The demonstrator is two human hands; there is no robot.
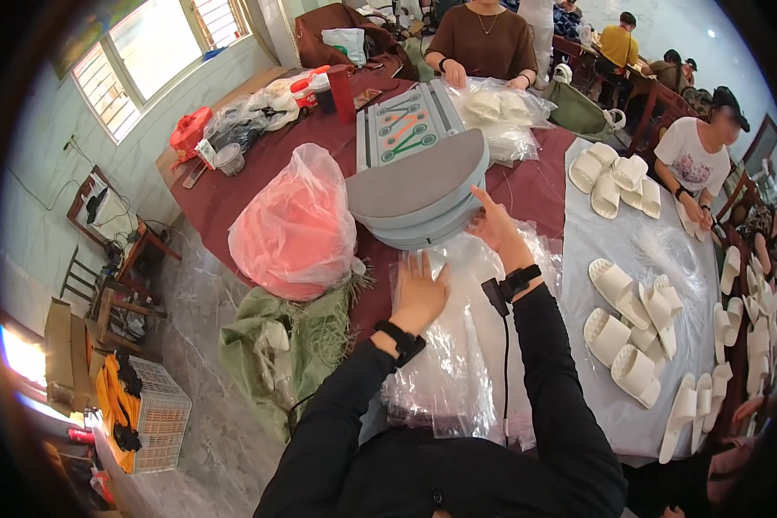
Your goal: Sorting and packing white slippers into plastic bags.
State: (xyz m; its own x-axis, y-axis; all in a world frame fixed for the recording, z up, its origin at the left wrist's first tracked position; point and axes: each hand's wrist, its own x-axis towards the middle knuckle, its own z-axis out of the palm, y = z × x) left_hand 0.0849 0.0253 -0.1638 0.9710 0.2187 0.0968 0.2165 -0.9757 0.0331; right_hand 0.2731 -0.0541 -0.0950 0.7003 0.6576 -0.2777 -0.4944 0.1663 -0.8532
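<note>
A grey half-round piece (423,186) with a flat top lies over others like it in a stack. Behind it is a grey panel (406,121) printed with green, orange and dark shapes. My right hand (496,229) is at the stack's right edge, thumb and fingers apart; whether it touches the stack I cannot tell. Below the stack, my left hand (423,293) rests on clear plastic bags (457,363), its fingers spread. The bags lie in front of me, between my forearms. Both wrists wear black straps, and a cable hangs from the right one.
A pink bundle in clear plastic (293,224) and a green woven sack (276,354) are at left. White slippers (634,375) lie in groups at right. Across the table, a person's hands (457,73) are by bagged slippers (496,108); another person (695,164) is at right.
</note>
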